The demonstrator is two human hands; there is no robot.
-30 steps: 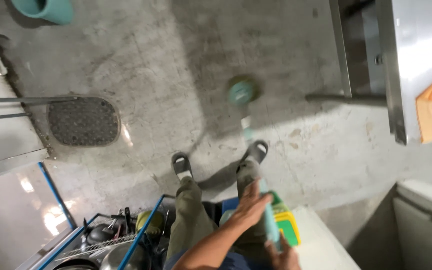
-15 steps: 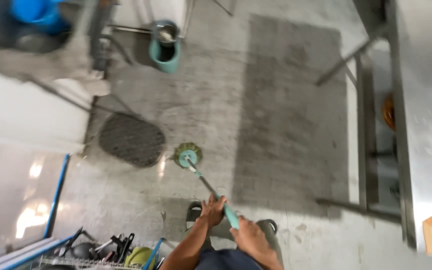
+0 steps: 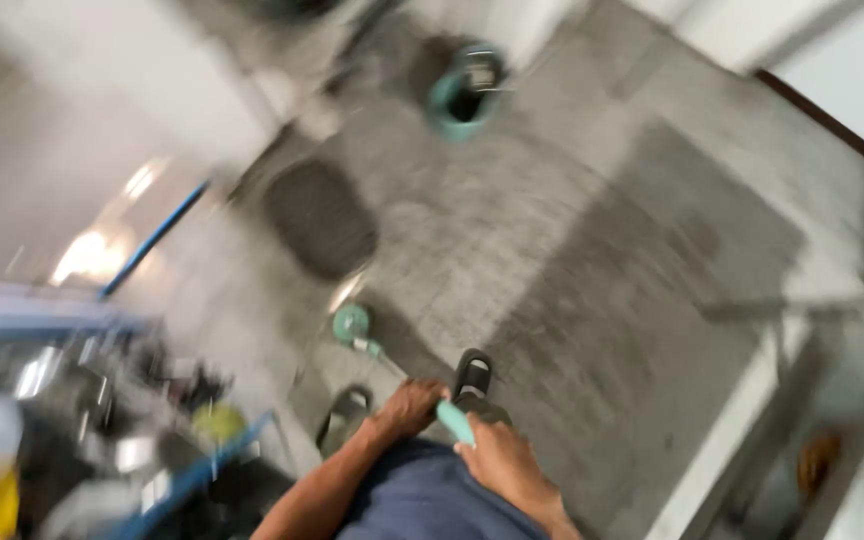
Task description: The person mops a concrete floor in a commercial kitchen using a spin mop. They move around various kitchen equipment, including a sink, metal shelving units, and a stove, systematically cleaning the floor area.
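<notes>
Grey concrete floor [image 3: 572,260] lies below both hands: left hand [image 3: 410,407] and right hand [image 3: 497,460] curl closed around a teal-handled scrubber [image 3: 454,420], its round head [image 3: 351,323] resting on the floor ahead of the fingers.

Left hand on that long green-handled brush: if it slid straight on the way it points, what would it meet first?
The left hand points down along the brush handle toward its round green head on the concrete floor. It would probably reach that head first, though blur leaves depth unclear.
</notes>
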